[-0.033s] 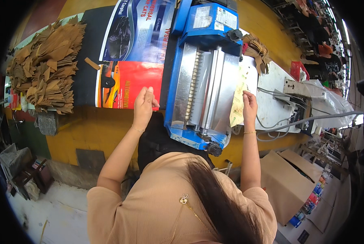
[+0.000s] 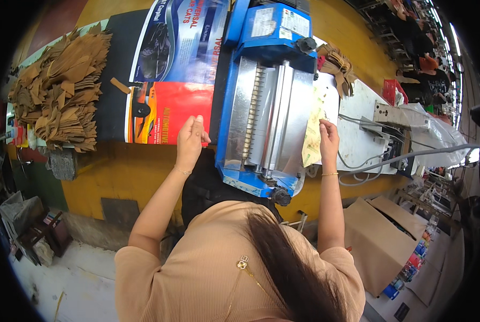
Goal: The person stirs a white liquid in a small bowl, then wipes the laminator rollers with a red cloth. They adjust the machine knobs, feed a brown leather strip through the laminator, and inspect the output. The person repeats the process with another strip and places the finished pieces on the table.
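Note:
Over the near edge of a glossy red and blue printed sheet, my left hand is closed, its fingers curled together. Whatever may be between them is hidden. To its right stands a blue machine with a shiny metal roller and a row of thin guide teeth. Beyond the machine's right side, my right hand is closed with bent fingers beside a yellowish printed paper. I cannot make out anything in its grip.
A big heap of brown cut pieces lies at the left, with one loose brown strip nearby. Another brown bundle sits right of the machine. Grey cables loop at the right. Black knobs jut from the machine.
The machine and table sit slightly farther left in the picture, by a very small shift. Both hands keep the same pose.

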A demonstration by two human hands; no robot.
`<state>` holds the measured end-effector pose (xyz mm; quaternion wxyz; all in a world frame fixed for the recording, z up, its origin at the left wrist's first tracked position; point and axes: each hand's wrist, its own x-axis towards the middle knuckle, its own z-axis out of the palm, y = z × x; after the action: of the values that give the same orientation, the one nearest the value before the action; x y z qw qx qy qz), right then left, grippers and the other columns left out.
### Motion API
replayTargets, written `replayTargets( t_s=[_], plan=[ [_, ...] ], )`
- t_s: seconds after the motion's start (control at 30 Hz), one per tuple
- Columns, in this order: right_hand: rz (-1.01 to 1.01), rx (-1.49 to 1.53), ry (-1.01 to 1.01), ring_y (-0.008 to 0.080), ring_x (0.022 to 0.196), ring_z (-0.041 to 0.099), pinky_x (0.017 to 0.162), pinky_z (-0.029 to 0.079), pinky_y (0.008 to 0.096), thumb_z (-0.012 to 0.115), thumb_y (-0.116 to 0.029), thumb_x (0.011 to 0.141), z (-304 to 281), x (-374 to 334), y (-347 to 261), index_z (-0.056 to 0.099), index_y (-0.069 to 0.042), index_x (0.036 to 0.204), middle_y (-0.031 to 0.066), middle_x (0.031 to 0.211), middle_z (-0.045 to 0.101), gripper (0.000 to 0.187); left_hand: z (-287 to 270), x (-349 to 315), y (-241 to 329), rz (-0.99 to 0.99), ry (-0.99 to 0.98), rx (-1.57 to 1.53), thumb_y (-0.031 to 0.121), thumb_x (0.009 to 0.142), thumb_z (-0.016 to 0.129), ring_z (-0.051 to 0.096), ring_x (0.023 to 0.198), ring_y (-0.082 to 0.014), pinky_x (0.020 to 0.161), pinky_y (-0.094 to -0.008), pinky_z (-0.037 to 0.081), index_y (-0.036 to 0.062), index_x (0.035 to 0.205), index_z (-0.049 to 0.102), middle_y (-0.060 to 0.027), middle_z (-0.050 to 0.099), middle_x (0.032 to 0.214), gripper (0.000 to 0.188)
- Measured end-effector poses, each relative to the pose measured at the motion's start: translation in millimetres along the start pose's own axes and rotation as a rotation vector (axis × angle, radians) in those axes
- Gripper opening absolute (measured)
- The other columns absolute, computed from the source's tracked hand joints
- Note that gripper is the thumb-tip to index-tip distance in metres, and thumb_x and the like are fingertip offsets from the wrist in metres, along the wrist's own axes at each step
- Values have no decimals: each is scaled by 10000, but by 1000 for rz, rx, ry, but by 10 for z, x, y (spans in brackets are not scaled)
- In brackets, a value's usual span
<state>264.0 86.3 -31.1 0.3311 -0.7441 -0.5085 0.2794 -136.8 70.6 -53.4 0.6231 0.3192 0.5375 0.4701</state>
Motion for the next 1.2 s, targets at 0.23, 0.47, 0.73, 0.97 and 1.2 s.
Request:
replayTargets(
  t_s=[0.23,0.47,0.73,0.97,1.2],
  plan=[
    [-139,-191,-129,195,944,598,814,484,308,586,-140,909,-322,474,340,642,-33,1035,89,1015,607,175,367,-70,-126,222,23,365,238,969,536,586,898,-154,807,-269,449,-19,848,644,-91,627,916,304],
    [-260,-467,-70,332,1035,580,871,487,415,645,-193,837,-773,1686,919,607,-66,1136,164,1098,586,327,644,-519,-108,57,243,194,86,888,637,551,572,-110,562,-238,458,11,906,543,-67,588,730,121],
    [-302,-755,72,307,1221,465,969,409,518,682,-280,782,-753,3030,872,495,-134,1296,105,1329,470,566,642,-1130,-15,79,606,243,414,1003,406,637,730,-180,675,-295,491,-1,913,554,-130,646,816,450],
    [-542,-969,-92,248,1238,475,1030,331,562,625,-173,778,-345,3523,688,557,-154,1235,70,1282,545,462,798,-1270,322,69,894,274,476,992,395,585,1051,-184,870,-298,409,37,1275,516,-90,542,1269,536],
    [-527,-598,-76,261,1020,619,962,415,431,691,-198,780,-528,3493,699,627,-62,1135,104,1111,653,386,1077,-956,598,167,803,291,378,1005,430,596,1026,-156,851,-276,417,60,1319,467,-87,531,1264,448]
  ],
)
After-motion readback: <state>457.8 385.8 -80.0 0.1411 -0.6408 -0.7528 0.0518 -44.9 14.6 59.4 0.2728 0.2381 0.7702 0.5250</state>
